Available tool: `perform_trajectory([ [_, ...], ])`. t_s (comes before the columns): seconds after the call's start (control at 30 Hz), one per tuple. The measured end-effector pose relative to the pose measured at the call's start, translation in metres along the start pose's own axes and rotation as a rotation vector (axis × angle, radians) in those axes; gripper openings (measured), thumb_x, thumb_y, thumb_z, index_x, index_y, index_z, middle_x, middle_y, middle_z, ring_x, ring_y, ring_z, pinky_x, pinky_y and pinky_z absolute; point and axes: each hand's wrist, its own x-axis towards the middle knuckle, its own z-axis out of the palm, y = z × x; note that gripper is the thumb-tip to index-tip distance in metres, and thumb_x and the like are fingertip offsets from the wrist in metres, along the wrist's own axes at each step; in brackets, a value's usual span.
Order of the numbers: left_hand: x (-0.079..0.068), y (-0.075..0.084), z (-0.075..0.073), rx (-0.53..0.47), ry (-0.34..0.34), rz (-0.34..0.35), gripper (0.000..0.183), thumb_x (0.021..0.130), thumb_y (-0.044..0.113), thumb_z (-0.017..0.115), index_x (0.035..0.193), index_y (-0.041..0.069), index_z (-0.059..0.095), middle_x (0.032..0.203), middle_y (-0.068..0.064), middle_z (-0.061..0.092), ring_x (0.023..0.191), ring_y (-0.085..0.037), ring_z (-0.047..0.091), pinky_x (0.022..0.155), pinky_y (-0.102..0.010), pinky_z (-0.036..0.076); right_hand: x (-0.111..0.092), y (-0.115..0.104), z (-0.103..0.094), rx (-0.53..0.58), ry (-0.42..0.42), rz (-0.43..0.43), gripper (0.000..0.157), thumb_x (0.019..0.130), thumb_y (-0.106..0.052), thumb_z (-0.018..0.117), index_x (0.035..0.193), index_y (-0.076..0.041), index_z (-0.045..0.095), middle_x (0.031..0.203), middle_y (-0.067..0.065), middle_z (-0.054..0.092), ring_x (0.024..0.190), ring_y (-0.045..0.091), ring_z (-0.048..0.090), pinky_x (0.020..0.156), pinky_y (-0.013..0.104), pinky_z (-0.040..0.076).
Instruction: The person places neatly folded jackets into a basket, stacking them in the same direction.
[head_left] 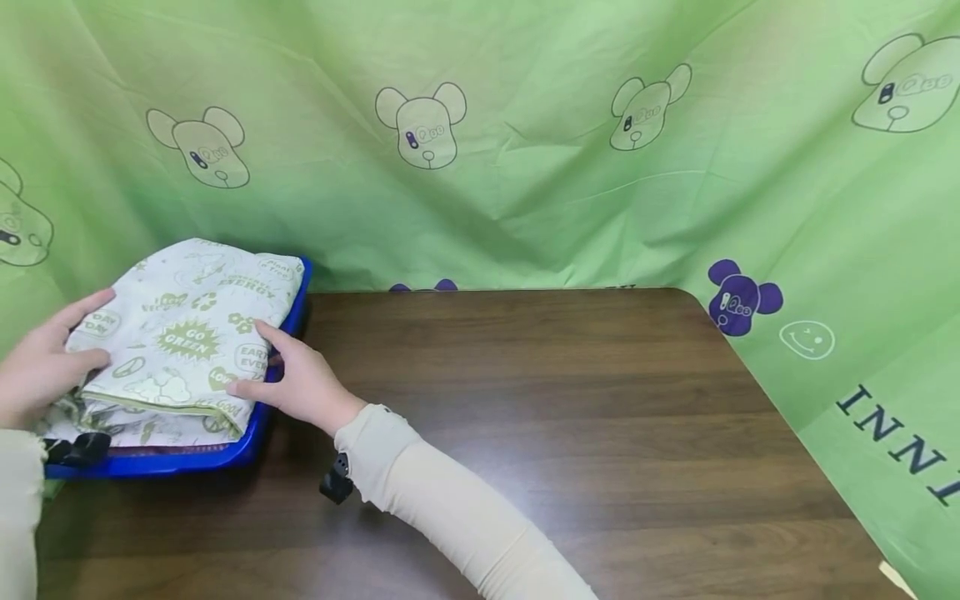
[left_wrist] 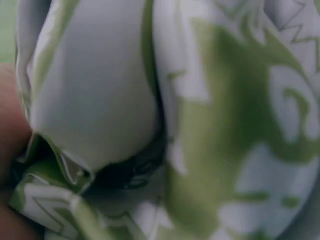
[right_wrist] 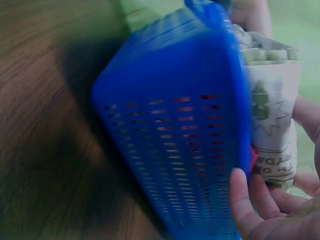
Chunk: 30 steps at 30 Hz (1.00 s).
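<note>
A folded white cloth (head_left: 191,333) with green lettering and drawings lies over the top of a blue plastic basket (head_left: 258,437). My left hand (head_left: 48,367) holds its left side, thumb on the upper face. At the right side my right hand (head_left: 307,379) grips the cloth, thumb and index finger on top, the other fingers lower beside the basket rim. In the right wrist view, the edge of the folded bundle (right_wrist: 272,105) stands above the slotted basket wall (right_wrist: 170,140), with fingertips right at the rim. Printed folds (left_wrist: 225,125) fill the left wrist view.
The basket stands at the left of a dark wooden table (head_left: 570,433). Something reddish shows through its slots in the right wrist view. A green curtain (head_left: 517,208) with bear-head prints hangs along the back and right edges.
</note>
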Motion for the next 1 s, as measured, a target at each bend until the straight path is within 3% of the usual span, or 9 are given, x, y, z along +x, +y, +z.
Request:
perform_trajectory([
  [0.07,0.002,-0.002,-0.001,0.098,-0.018,-0.004,0.083,0.086,0.001,0.055,0.151,0.026,0.011,0.144,-0.035,0.023,0.099,-0.024,0.045,0.075,-0.023,0.031,0.0,0.0,0.003,-0.108,0.002,-0.03,0.081,0.082,-0.043,0.07,0.148,-0.021,0.029,0.143,-0.007,0.039,0.118,0.003,0.046,0.089,0.012,0.039],
  [0.17,0.003,-0.005,-0.004,0.145,-0.049,-0.006,0.083,0.084,0.003,0.059,0.15,0.017,0.01,0.136,-0.044,0.024,0.102,-0.047,0.036,0.076,-0.031,0.027,-0.001,0.0,0.01,-0.28,0.005,-0.049,0.083,0.082,-0.051,0.065,0.149,-0.022,0.026,0.143,-0.001,0.037,0.125,0.008,0.038,0.096,0.014,0.035],
  [0.3,0.002,-0.009,-0.005,0.146,-0.094,0.004,0.087,0.081,0.001,0.062,0.149,0.011,0.01,0.136,-0.044,0.023,0.102,-0.047,0.035,0.076,-0.029,0.027,-0.004,0.003,0.018,-0.409,0.02,-0.047,0.084,0.081,-0.059,0.061,0.149,-0.026,0.025,0.148,0.005,0.025,0.132,0.016,0.024,0.097,0.017,0.036],
  [0.47,-0.002,-0.011,-0.003,0.104,-0.162,0.016,0.086,0.084,0.001,0.06,0.148,0.004,0.003,0.142,-0.043,0.01,0.113,-0.055,0.026,0.101,-0.048,0.023,-0.003,0.006,0.021,-0.506,0.021,-0.07,0.082,0.083,-0.062,0.056,0.148,-0.023,0.028,0.157,0.004,0.005,0.142,0.019,0.01,0.107,0.031,0.03],
  [0.53,-0.003,-0.012,-0.002,0.083,-0.187,0.016,0.085,0.086,0.001,0.059,0.147,0.001,0.001,0.142,-0.042,0.007,0.115,-0.051,0.027,0.11,-0.039,0.015,-0.001,0.007,0.021,-0.559,-0.003,-0.077,0.082,0.084,-0.064,0.053,0.149,-0.022,0.027,0.157,0.002,0.004,0.142,0.015,0.006,0.11,0.034,0.025],
  [0.6,-0.002,-0.014,-0.001,0.075,-0.219,0.009,0.085,0.087,0.002,0.058,0.147,0.0,-0.001,0.142,-0.043,0.005,0.109,-0.031,0.038,0.101,-0.016,0.019,0.001,0.006,0.019,-0.616,-0.034,-0.075,0.082,0.085,-0.066,0.048,0.149,-0.021,0.025,0.157,0.001,0.006,0.142,0.011,0.003,0.112,0.034,0.021],
  [0.7,0.0,-0.014,-0.001,0.053,-0.268,0.012,0.087,0.086,-0.001,0.057,0.145,-0.003,-0.008,0.143,-0.041,-0.003,0.127,-0.033,0.031,0.11,-0.022,0.011,0.002,0.004,0.018,-0.692,-0.074,-0.065,0.081,0.086,-0.068,0.042,0.15,-0.021,0.022,0.157,0.002,0.006,0.142,0.011,0.003,0.113,0.036,0.017],
  [0.83,0.002,-0.009,0.001,0.028,-0.32,0.001,0.089,0.086,-0.004,0.054,0.143,-0.005,-0.014,0.143,-0.037,-0.015,0.129,-0.055,-0.013,0.104,-0.059,-0.011,0.001,0.003,0.018,-0.787,-0.091,-0.064,0.079,0.089,-0.068,0.035,0.15,-0.021,0.021,0.157,0.002,0.007,0.142,0.013,0.005,0.113,0.037,0.017],
  [1.0,0.002,-0.01,0.001,0.015,-0.328,-0.014,0.09,0.085,-0.004,0.053,0.143,-0.004,-0.016,0.144,-0.035,-0.017,0.129,-0.054,-0.015,0.103,-0.06,-0.011,0.0,0.003,0.019,-0.826,-0.094,-0.056,0.075,0.091,-0.066,0.029,0.151,-0.022,0.017,0.157,0.0,0.004,0.142,0.013,0.0,0.112,0.037,0.019],
])
